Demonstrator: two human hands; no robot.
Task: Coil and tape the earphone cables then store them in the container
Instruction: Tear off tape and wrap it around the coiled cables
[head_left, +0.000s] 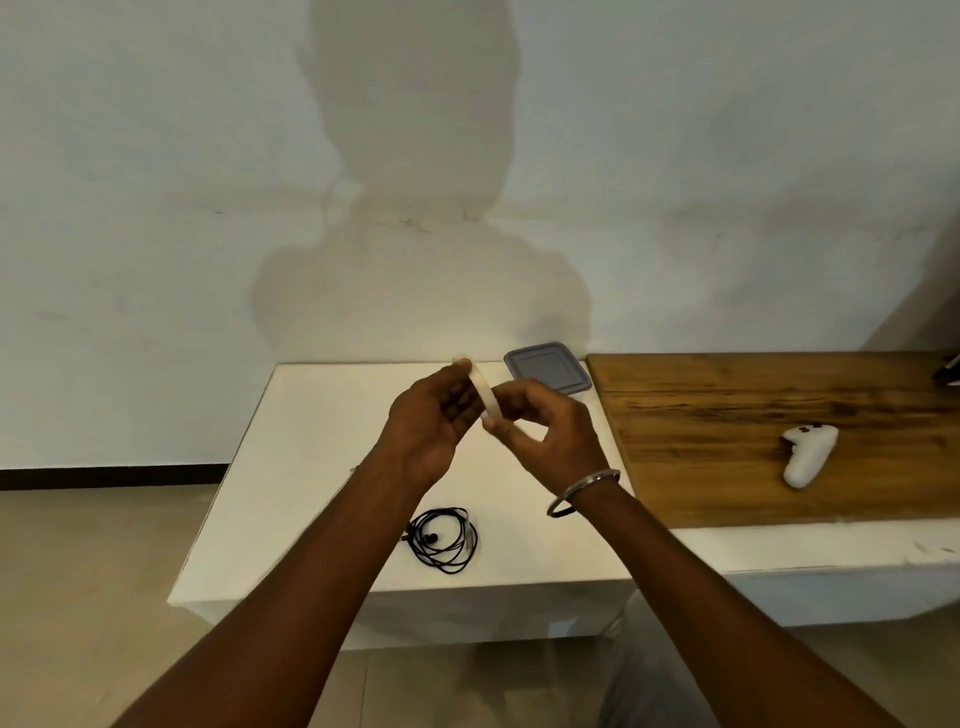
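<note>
While taped, earphone cable (445, 539) below hands (488, 415).

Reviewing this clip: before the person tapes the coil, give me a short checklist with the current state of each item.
1. Cable coiled: ok. The black earphone cable lies in a loose coil on the white table.
2. Tape in hand: ok. The left hand and right hand hold the tape roll between them above the table.
3. Free tape end found: cannot tell, the roll is seen edge-on.
4. Container ready: not ok. The grey-lidded container at the table's far edge looks closed.
5. Coil reachable: ok, it lies just below the hands with nothing on it.
</note>
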